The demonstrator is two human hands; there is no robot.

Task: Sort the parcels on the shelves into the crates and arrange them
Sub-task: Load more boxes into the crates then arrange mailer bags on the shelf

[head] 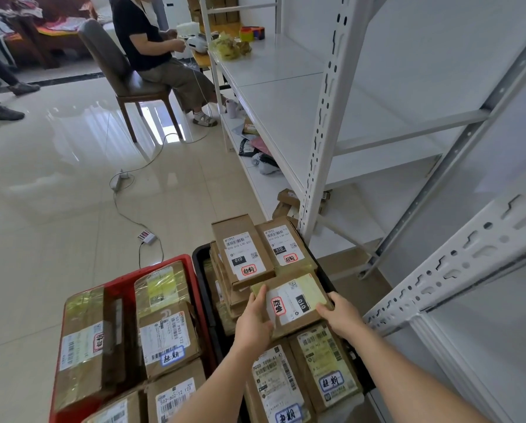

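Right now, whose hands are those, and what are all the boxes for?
There is only one picture, taken by a camera worn on a person's head, so you see their own arms reaching forward. The left hand and right hand grip a flat parcel by its two sides over the black crate, which is piled with more cardboard parcels. Beside it, a red crate holds parcels too. On the right stands a white metal shelf; a few small packages lie on its lower level. Another person sits on a chair farther back.
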